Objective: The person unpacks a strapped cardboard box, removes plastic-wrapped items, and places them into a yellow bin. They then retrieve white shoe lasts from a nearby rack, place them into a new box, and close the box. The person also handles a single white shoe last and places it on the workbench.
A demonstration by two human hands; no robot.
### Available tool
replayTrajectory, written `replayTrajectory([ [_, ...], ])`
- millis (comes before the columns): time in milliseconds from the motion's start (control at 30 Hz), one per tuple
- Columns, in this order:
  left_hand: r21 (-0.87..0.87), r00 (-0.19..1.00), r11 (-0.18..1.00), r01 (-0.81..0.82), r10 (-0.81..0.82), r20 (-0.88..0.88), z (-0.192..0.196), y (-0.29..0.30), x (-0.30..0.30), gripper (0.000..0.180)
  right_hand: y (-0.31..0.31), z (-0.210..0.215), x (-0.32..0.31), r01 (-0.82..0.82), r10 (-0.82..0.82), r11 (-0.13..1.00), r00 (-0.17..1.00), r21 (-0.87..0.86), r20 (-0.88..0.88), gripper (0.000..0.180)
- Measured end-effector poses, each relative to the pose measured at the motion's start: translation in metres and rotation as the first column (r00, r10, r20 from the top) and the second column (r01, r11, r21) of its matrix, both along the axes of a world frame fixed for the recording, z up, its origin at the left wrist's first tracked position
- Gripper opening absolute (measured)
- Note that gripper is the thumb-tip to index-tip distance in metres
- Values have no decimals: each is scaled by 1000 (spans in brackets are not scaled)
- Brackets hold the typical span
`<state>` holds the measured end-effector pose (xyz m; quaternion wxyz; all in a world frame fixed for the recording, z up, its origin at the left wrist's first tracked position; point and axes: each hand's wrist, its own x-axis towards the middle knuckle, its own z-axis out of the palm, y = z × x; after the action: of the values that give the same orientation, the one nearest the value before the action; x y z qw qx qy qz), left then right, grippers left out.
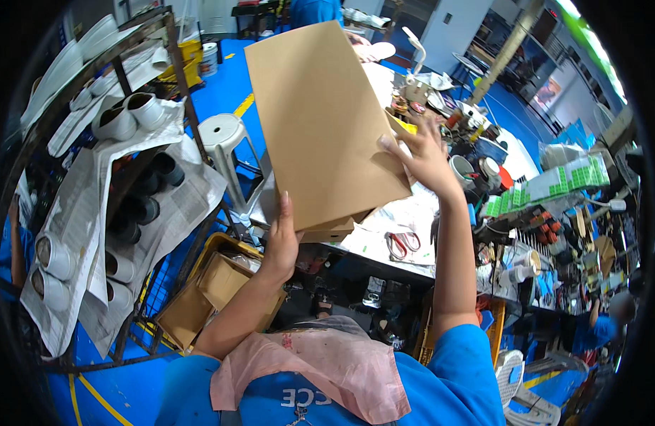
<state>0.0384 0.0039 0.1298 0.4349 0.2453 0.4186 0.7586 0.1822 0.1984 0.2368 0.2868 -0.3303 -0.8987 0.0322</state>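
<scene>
A plain brown cardboard box (320,121) is held up tilted in front of me, its broad flat face toward me. A lower brown part (329,233) shows beneath its near edge. My left hand (281,245) grips the near left corner, with the thumb up along the side and the other fingers hidden. At the right side, my right hand (430,160) has its fingers spread, and its thumb lies by the box's edge. Red-handled scissors (403,245) rest on the white-covered worktable (370,245) below the box.
To the left stands a metal rack (178,71) with white shoes (129,113) and dark shoes (143,206) on newspaper. A yellow crate (214,245) holds cardboard boxes. Behind it is a white stool (224,135). Cups and tools crowd the table's right side. Another person (317,11) is beyond.
</scene>
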Motion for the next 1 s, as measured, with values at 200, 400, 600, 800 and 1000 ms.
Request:
replayTrajectory([
  [200, -208, 998, 978, 13, 0, 66, -2, 37, 10, 58, 53, -24, 12, -358, -24, 483, 907, -799, -421, 69],
  [400, -13, 982, 987, -158, 158, 108, 12, 23, -10, 52, 6, -29, 7, -428, -79, 342, 874, -837, -479, 58],
  [600, -102, 946, 988, -113, 76, -315, 35, 26, -24, 51, 12, -27, 8, -463, -129, 280, 850, -841, -511, 34],
  [800, -138, 911, 990, 20, -74, -405, 43, 40, -37, 51, 22, -64, 17, -555, -268, 181, 766, -812, -584, 43],
  [1000, -190, 915, 981, 43, -115, -386, 47, 28, -48, 53, 8, -66, 14, -415, -258, 292, 833, -862, -489, 67],
])
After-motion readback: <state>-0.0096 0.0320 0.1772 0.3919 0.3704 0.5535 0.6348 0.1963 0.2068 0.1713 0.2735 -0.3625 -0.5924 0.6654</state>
